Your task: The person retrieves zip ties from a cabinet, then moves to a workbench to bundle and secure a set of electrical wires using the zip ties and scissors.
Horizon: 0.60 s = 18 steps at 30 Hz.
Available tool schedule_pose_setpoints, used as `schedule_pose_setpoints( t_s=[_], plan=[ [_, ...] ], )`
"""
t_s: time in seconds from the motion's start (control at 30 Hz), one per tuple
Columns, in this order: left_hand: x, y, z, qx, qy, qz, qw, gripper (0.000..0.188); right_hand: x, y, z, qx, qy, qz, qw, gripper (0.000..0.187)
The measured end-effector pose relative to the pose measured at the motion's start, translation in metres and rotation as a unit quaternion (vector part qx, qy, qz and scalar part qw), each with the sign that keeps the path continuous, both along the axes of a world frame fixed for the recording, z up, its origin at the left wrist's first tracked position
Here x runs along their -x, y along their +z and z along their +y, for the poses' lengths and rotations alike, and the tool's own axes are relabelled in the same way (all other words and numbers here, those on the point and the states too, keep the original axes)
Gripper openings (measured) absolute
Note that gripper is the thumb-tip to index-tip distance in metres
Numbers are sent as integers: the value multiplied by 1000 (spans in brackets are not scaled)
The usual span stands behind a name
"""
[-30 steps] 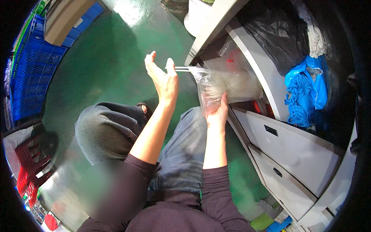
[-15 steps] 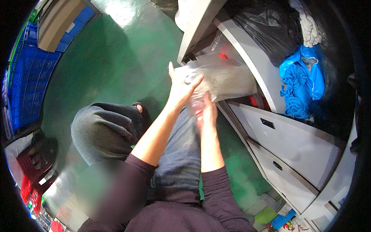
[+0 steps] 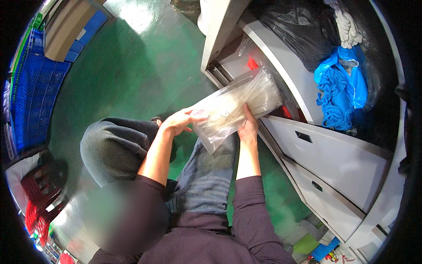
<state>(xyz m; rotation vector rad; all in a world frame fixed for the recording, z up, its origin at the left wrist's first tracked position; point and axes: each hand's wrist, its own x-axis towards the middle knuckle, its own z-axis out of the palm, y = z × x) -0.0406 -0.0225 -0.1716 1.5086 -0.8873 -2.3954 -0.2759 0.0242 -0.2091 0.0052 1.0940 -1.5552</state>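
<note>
From the head, the left hand (image 3: 176, 123) pinches one end of the clear bag (image 3: 224, 112), and the right hand (image 3: 248, 126) grips its side. The bag is over the legs, its far end in front of the open drawer (image 3: 285, 55). A second ago, white strips poked out; now none do, and both hands have the bag.
</note>
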Motion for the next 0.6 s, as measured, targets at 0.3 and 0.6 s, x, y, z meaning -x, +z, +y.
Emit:
schedule_pose_setpoints(
  t_s=[0.3, 0.6],
  plan=[
    [16, 34, -19, 35, -64, 92, 993, 72, -15, 38, 22, -43, 127, 4, 991, 65],
    [42, 13, 66, -3, 149, 146, 978, 47, 2, 42, -10, -181, 144, 625, 746, 70]
  ],
)
